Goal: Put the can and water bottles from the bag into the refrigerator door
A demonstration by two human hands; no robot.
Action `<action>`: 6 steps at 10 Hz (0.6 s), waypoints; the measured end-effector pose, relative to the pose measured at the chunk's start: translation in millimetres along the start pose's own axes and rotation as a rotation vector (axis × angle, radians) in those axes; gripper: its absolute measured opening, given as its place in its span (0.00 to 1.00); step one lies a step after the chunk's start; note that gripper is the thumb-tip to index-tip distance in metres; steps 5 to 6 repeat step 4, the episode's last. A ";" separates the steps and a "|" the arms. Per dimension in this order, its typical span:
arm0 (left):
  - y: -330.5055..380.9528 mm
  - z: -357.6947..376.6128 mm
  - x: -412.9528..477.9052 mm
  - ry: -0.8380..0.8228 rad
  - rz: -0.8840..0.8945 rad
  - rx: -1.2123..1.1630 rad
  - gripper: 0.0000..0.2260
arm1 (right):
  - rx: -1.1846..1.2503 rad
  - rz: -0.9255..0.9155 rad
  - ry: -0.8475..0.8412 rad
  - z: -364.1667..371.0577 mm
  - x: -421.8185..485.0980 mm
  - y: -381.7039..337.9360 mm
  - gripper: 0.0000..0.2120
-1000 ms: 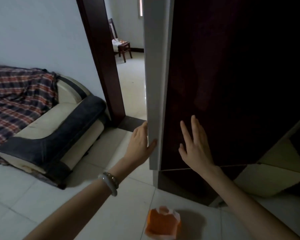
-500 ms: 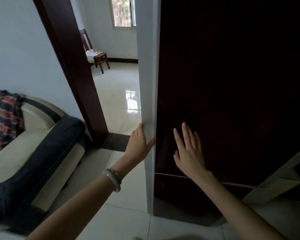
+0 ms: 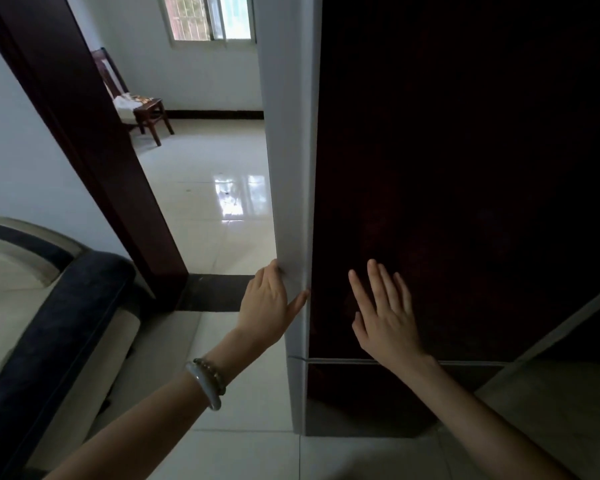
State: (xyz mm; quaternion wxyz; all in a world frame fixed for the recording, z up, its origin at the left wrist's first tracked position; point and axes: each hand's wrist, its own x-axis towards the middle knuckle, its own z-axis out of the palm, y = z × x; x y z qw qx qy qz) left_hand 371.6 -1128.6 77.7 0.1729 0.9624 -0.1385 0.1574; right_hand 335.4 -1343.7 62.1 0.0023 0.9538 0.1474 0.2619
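The refrigerator's tall dark red upper door fills the right half of the view, with its pale grey side edge facing me. My left hand clasps that edge, fingers behind it and thumb on the front corner. My right hand lies flat on the dark door front with fingers spread and holds nothing. A seam below my hands separates the upper door from the lower one. No bag, can or bottles are in view.
A sofa with a dark blue arm stands close on the left. A dark wooden door frame opens onto a tiled room with a wooden chair and a window. A pale slanted panel sits at lower right.
My view has tilted upward, so the orange bag on the floor has dropped out of sight. Both hands stay in the same places on the refrigerator door.
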 end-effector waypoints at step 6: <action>24.0 -26.4 -26.8 -0.117 -0.115 0.292 0.34 | 0.452 0.041 -0.320 -69.2 -8.1 8.5 0.34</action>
